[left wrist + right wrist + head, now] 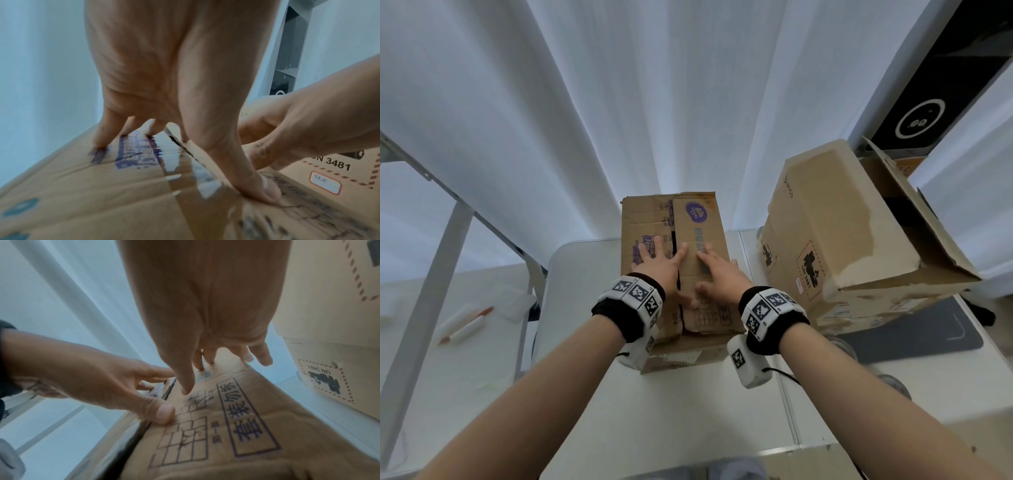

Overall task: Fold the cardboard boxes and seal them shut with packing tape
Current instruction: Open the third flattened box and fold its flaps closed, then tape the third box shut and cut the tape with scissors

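A brown cardboard box [647, 219] with purple print stands on the white table, its two top flaps folded down and meeting along a dark centre seam. My left hand [659, 263] lies flat on the left flap [82, 170], fingers spread, thumb [259, 190] pressing across the seam onto the right flap. My right hand [717, 270] lies flat on the right flap [257, 426], fingers straight. A strip of old glossy clear tape [180, 162] runs along the left flap's edge. No tape roll shows in any view.
A larger worn cardboard box [852, 233] with a "UN 3481" label stands at the right, one flap hanging open. A dark grey mat [914, 335] lies under it. A white marker [465, 325] lies on a lower surface at the left. White curtains hang behind.
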